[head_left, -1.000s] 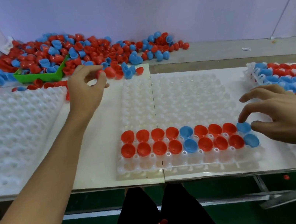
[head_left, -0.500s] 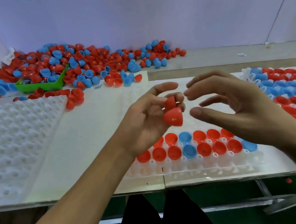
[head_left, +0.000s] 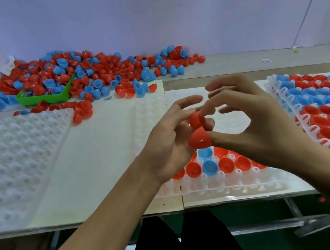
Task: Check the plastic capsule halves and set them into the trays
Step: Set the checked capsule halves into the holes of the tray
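Two red capsule halves [head_left: 198, 132] are being gripped by left hand [head_left: 168, 146], pinched by right hand [head_left: 254, 123], above the part-filled tray [head_left: 223, 182].

Glossy, smooth red plastic capsule halves [head_left: 199, 140] — translucent white plastic tray [head_left: 223, 182] (shiny), matt pale tabletop [head_left: 93, 168].

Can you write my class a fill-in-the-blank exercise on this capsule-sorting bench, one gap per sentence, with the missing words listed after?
1. The two capsule halves held between the hands are both ____ in colour.
2. The small bin in the loose pile is ____ in colour.
3. The tray on the left holds ____ capsule halves.
4. The loose pile lies on the ____ side of the bench.

Missing words: red; green; no; far
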